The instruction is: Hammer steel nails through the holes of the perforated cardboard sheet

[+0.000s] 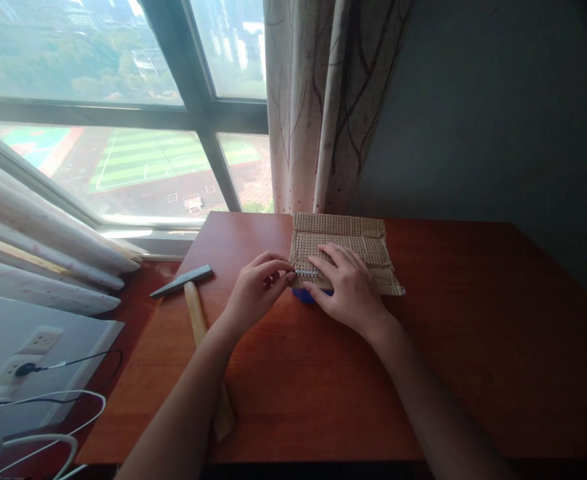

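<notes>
Touching one perforated sheet (341, 225): two hands (258, 287) (351, 288); one hammer (197, 317).

The room appears to be domestic and lies well above ground: beyond the far left corner of the wooden table (293, 393), a window (201, 110) overlooks a sports field (153, 160); patterned curtains (301, 100) hang beside it, and wall sockets (42, 341) sit near the left edge.

The perforated sheet (341, 227) partly hides the blue thing (303, 295) beneath it.
</notes>
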Demonstrator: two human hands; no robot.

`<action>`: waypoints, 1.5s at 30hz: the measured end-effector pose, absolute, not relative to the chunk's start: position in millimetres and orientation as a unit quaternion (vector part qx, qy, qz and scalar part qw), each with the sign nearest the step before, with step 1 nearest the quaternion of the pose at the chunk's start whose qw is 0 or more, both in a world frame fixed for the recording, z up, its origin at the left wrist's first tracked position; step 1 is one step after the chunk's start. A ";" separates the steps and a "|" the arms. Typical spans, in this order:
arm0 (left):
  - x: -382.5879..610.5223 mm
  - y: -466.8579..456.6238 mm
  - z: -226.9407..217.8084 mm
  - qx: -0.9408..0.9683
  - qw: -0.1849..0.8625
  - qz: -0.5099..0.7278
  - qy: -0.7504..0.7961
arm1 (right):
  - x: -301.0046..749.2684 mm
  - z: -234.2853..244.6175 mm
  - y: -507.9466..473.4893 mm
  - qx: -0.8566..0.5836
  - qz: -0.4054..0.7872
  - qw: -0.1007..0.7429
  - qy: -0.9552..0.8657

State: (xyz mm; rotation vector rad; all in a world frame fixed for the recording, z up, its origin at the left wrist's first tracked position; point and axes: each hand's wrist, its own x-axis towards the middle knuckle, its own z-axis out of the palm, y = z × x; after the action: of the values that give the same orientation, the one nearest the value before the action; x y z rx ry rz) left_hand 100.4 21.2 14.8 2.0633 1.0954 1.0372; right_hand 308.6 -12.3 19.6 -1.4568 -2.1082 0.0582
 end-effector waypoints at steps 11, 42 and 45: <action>101.3 22.6 13.4 0.728 0.355 0.435 0.392 | 304.1 16.4 -15.4 -0.531 0.026 0.280 -0.799; 103.7 21.9 24.7 0.628 0.321 0.563 0.431 | 286.7 13.4 -19.4 -0.557 0.008 0.292 -0.777; 93.7 21.0 31.4 0.600 0.298 0.569 0.478 | 287.3 13.2 -19.0 -0.555 0.010 0.293 -0.778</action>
State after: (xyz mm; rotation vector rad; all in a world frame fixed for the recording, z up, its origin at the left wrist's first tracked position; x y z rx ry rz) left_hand 93.7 21.0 31.4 1.5933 1.2706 1.5114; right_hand 287.3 -19.0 13.2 -1.4785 -2.0728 0.0266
